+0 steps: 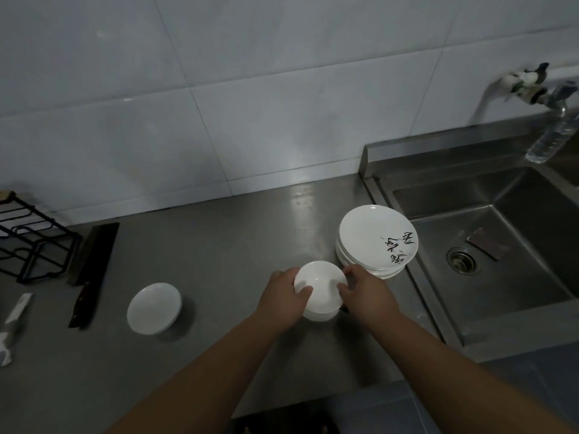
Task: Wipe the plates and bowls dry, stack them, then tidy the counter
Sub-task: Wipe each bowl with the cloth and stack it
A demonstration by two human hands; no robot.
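A small white bowl [320,285] sits on top of a short stack of white bowls in the middle of the steel counter [219,245]. My left hand [285,296] grips its left rim and my right hand [365,292] grips its right rim. Just behind and to the right stands a stack of white plates [377,241], the top one marked with black brush writing. A single white bowl [154,308] rests apart on the counter to the left. No cloth is visible.
A steel sink [488,245] with a drain lies to the right, under a wall tap [539,92] and a plastic bottle [553,136]. At the left are a black wire rack [34,242], a cleaver [94,267] and a white-handled tool [14,324].
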